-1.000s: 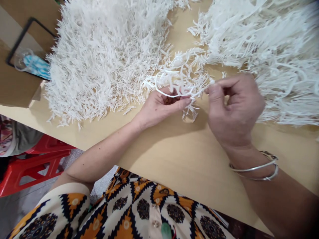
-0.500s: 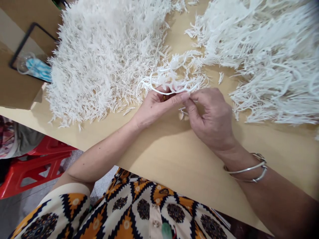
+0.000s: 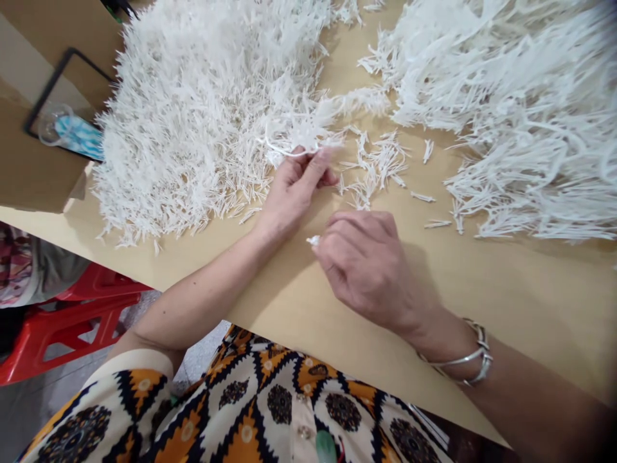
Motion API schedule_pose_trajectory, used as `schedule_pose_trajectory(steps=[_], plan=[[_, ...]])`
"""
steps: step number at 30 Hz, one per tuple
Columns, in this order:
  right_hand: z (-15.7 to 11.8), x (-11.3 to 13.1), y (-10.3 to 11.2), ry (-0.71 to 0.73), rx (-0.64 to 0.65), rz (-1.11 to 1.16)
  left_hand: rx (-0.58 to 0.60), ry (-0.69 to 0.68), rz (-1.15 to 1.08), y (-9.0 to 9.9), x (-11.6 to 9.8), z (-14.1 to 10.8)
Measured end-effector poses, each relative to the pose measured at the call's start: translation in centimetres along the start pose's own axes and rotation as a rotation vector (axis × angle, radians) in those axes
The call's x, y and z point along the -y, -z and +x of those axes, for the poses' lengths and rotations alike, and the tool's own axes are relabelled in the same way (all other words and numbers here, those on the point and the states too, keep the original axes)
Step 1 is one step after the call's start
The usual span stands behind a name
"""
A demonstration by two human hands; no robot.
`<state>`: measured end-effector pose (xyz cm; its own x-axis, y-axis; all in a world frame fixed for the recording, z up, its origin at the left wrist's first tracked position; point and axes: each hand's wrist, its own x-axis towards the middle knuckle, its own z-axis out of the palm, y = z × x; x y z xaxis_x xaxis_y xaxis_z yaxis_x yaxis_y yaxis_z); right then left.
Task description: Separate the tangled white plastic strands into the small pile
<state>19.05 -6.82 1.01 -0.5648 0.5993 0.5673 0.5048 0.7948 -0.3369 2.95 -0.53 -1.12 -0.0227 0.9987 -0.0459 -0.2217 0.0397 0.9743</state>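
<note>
My left hand (image 3: 296,190) pinches a white branching plastic strand (image 3: 284,152) between thumb and fingers, at the edge of the left heap (image 3: 212,96) of white spiky pieces. Closer to me, my right hand (image 3: 364,267) is closed, knuckles up, above the table. A small white piece (image 3: 313,240) pokes out at its fingertips; most of it is hidden by the fingers. Between the hands and the right heap (image 3: 520,116) of longer white strands lie scattered white sprigs (image 3: 380,161).
A cardboard box (image 3: 38,161) stands at the table's left end, with a black-framed object (image 3: 67,54) and a blue-and-white patterned item by it. Red stools (image 3: 81,321) are below the table (image 3: 270,289) edge, next to part of another person's clothing (image 3: 48,270).
My hands have parted. The left has moved slightly up and left with the strand; the right has come down towards me with a small white piece. More loose sprigs show on the table.
</note>
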Motion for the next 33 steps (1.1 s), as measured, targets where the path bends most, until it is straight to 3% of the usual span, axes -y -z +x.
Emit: schedule_pose_trajectory(steps=[5,11,15,20,25,30,33], plan=[[0.0,-2.0,-0.3,-0.242,-0.156,0.029,0.080,-0.002,0.001,0.4,0.1,-0.2],[0.0,-2.6,-0.2,-0.169,-0.176,-0.021,0.105,0.006,-0.051,0.5,-0.3,-0.3],[0.2,-2.9,0.0,-0.222,-0.196,0.014,0.096,-0.002,-0.031,0.5,-0.3,-0.4],[0.4,-3.7,-0.1,-0.285,-0.323,0.052,0.108,-0.036,-0.045,0.6,-0.2,-0.4],[0.1,-3.4,-0.2,-0.307,-0.172,0.081,0.083,0.020,-0.040,0.5,-0.6,-0.4],[-0.3,-2.4,-0.8,-0.025,0.109,0.075,0.094,0.000,-0.106,0.6,-0.7,-0.3],[-0.5,-2.0,-1.0,-0.011,0.185,-0.027,0.092,-0.062,-0.044,0.8,-0.9,-0.7]])
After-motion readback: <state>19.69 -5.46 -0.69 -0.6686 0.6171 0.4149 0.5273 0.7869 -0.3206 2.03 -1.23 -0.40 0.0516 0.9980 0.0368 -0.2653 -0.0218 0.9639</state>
